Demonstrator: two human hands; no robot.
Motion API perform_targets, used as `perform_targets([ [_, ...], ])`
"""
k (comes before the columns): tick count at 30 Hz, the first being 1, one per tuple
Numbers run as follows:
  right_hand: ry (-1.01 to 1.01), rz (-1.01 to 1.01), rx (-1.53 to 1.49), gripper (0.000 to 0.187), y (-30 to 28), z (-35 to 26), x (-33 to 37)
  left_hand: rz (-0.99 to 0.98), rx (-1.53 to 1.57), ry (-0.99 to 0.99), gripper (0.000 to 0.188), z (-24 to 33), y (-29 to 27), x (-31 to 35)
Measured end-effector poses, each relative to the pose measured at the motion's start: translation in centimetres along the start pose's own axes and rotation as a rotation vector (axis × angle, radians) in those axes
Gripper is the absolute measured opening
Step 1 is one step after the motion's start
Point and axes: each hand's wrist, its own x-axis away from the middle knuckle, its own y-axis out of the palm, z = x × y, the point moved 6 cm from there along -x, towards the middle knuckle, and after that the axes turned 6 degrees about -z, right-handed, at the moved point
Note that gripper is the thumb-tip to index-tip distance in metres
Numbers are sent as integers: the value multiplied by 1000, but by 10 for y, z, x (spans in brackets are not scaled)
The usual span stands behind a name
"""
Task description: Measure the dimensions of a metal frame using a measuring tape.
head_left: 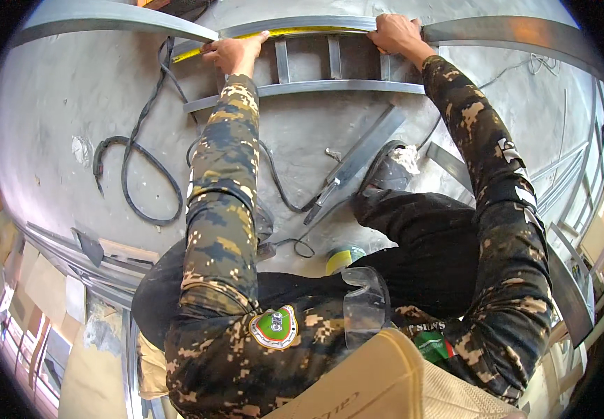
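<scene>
A ladder-like metal frame [302, 89] with short crosspieces lies on the floor at the far side. Along its far rail runs the yellow blade of a tape measure [309, 30]. My left hand [234, 53] is closed over the blade toward the left part of the rail, index finger stretched along it. At the right end of the rail, my right hand [396, 35] curls round the corner, where the blade runs into its fingers. What lies under both palms is hidden.
A thick black cable [131, 143] loops over the floor at left. Between my legs lies a flat metal bar [368, 143] with a dark slim tool [321, 201] at its near end. Long metal bars [117, 19] curve past both sides; metal lengths [560, 178] lie at right.
</scene>
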Motion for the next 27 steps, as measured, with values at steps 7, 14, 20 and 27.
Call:
perform_targets([
  [7, 9, 14, 83, 39, 8, 44, 7, 31, 6, 25, 140, 6, 7, 2],
  [14, -24, 87, 15, 45, 16, 55, 19, -57, 59, 7, 141, 10, 16, 6],
  [20, -38, 124, 22, 61, 12, 51, 33, 2, -26, 11, 139, 14, 15, 6],
  [27, -57, 114, 50, 67, 11, 51, 39, -16, -48, -6, 138, 12, 18, 5],
])
